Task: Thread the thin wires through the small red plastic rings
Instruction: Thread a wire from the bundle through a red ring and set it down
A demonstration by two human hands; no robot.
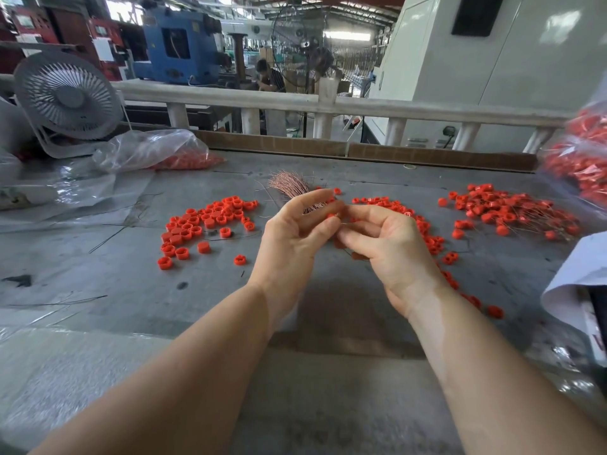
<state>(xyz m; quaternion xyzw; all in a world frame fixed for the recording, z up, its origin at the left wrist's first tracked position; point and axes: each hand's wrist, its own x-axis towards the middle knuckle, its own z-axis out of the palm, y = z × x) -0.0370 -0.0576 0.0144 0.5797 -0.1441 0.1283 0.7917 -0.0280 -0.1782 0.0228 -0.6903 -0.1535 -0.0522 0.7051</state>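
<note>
My left hand [295, 231] and my right hand [384, 244] meet above the middle of the grey table [131, 274]. A small red ring [331, 216] sits between their fingertips, pinched by my left fingers. My right fingers pinch a thin wire, barely visible by the ring. Behind the hands lies a bundle of thin copper wires [289, 187]. A pile of loose red rings [207, 221] lies to the left. More loose rings [427, 234] lie behind my right hand. Rings with wires through them [512, 211] are heaped at the right.
A clear bag of red rings [164, 152] lies at the back left beside a white fan [65, 93]. Bags of red rings [584, 159] stand at the right edge. A cardboard strip [361, 149] lines the table's far edge. Stray wires [65, 302] lie at the left.
</note>
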